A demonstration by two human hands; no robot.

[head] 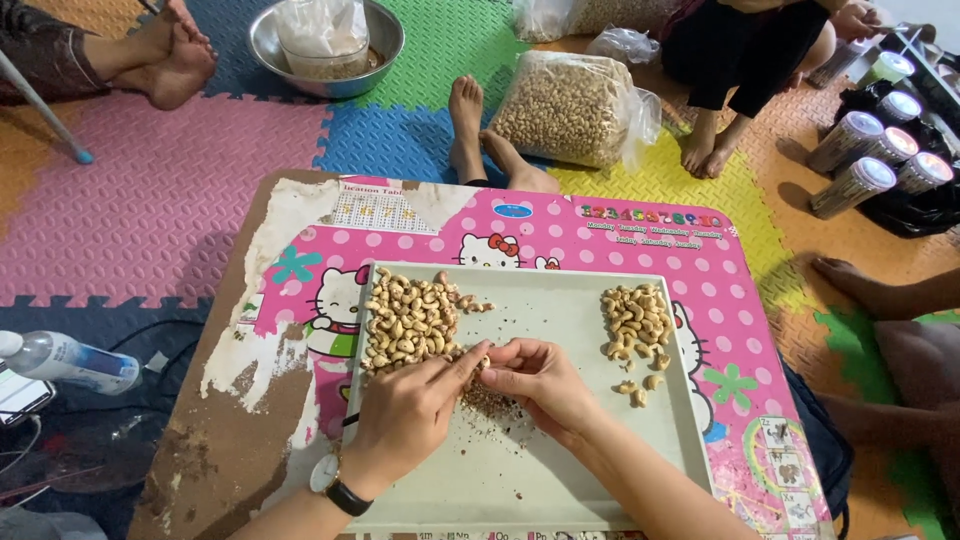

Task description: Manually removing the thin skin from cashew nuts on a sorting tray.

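Note:
A pale rectangular tray (560, 470) lies on a small pink table (620, 240). A large heap of cashew nuts (410, 322) sits at the tray's upper left, and a smaller heap of cashews (636, 320) sits at the upper right. Brown skin flakes (490, 400) are scattered in the middle. My left hand (405, 415), with a black wristwatch, and my right hand (540, 380) meet over the flakes, fingertips pinching one cashew (482, 362) between them.
A big clear bag of nuts (570, 108) and a steel bowl (328, 45) with a bag inside lie on the coloured foam floor mats. Other people's bare feet (470, 130) are beyond the table. Lidded jars (868, 150) stand at right, a bottle (70, 360) at left.

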